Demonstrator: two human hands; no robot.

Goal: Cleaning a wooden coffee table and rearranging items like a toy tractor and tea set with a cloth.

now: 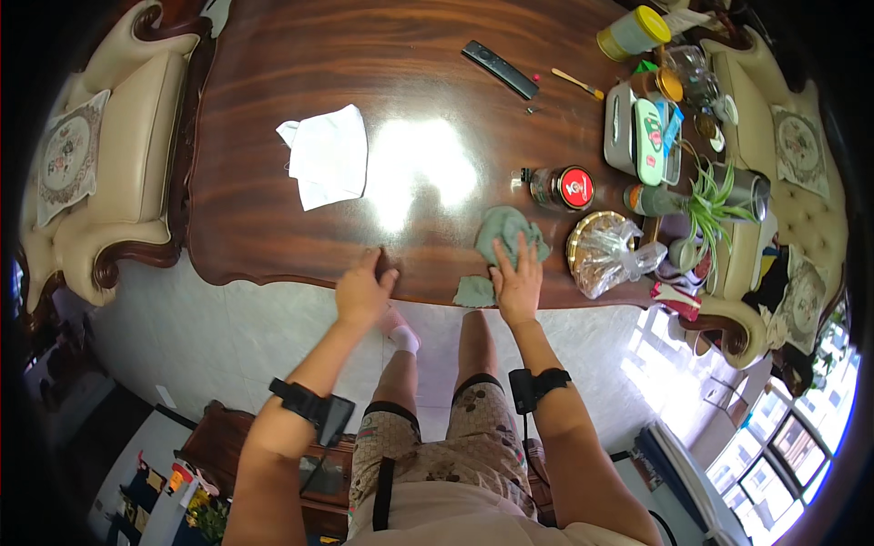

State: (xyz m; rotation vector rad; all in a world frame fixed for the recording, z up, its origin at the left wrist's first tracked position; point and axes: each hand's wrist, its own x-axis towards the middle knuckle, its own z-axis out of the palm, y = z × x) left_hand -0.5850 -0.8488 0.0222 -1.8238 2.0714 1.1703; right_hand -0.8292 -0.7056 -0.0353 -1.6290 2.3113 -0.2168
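Note:
My right hand (519, 283) rests with spread fingers on the near side of a crumpled grey-green cloth (506, 228) on the polished wooden table (307, 249). A flatter piece of similar grey-green cloth (474, 291) lies at the table's front edge, just left of that hand. My left hand (365, 286) is at the front edge with its fingers bent and thumb apart; I see nothing in it. A folded white cloth (330, 158) lies farther back on the left. To the right of the grey-green cloth stand a jar with a red lid (575, 188) and a woven basket (586, 256) holding a clear plastic bag.
A black remote control (500, 69) and a small brush (578, 83) lie at the back. Along the right side stand a yellow-lidded canister (631, 33), an organizer box (620, 130) and a potted spider plant (713, 198). Cream armchairs (140, 136) flank the table.

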